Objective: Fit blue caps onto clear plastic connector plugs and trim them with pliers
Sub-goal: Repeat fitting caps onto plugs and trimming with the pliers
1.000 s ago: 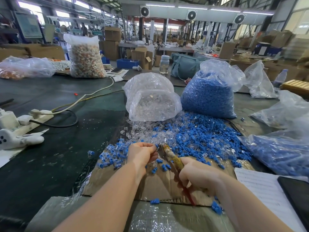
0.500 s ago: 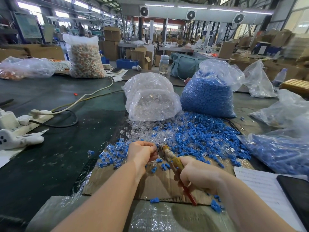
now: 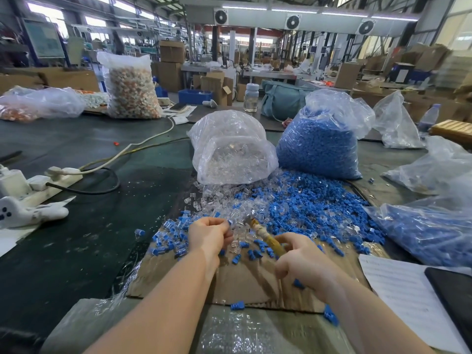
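Fingers of your left hand are curled tight into a pinch, and a small blue-capped clear plastic plug peeks out at their tips; only a sliver of blue shows, so you cannot tell how well the cap is seated. Your right hand is wrapped around the handle of the yellow-handled pliers, fingers closed on it. The tool's long axis runs from that hand up and to the left, its metal nose ending just to the right of your left fingertips, near but not visibly touching the plug. Whether the jaws are parted is too blurred to judge.

That gap is what the coming move turns on: the plug lies to the left of the nose, so the trim probably needs you to bring the piece rightward into the jaws or swing the nose left onto it. Your left hand is the nearer one to the plug; it already has it.

Beneath both hands lies a flat brown cardboard sheet on the dark tabletop, scattered with loose blue caps and clear plugs. Finished-looking capped pieces sit in a small heap just left of your left hand. Farther back stand a clear bag of transparent plugs and, to its right, a bag of blue caps.
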The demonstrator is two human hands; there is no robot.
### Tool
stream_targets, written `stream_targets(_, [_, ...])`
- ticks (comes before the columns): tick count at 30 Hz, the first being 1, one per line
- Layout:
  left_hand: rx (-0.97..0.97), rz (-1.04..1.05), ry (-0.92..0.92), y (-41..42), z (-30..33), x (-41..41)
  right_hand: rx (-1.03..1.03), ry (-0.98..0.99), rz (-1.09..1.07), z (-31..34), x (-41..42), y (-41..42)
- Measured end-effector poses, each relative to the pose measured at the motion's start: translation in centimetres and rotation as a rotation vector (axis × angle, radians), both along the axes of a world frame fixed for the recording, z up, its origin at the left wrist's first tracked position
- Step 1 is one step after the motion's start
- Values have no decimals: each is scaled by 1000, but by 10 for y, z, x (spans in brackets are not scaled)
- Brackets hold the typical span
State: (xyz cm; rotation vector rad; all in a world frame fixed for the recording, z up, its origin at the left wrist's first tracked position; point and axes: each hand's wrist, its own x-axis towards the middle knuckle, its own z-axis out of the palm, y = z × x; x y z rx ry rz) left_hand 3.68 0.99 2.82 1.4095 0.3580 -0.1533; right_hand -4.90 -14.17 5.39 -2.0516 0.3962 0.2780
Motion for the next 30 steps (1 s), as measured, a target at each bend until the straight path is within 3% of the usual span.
stream_targets(4, [69, 122, -40, 12, -9, 6, -363, -133, -172, -15, 11, -21])
stream_targets(10, [445, 19, -207, 13, -20, 2, -812, -56, -290, -30, 11, -54])
stream_targets(19, [809, -151, -529, 2, -34, -24, -1023, -32, -242, -45, 8, -68])
stream_targets(26, [895, -166, -575, -3, -44, -27, -1084, 4, -228, -48, 9, -67])
stream_targets(30, [995, -160, -561, -3, -41, -24, -1157, -236, -161, -47, 12, -47])
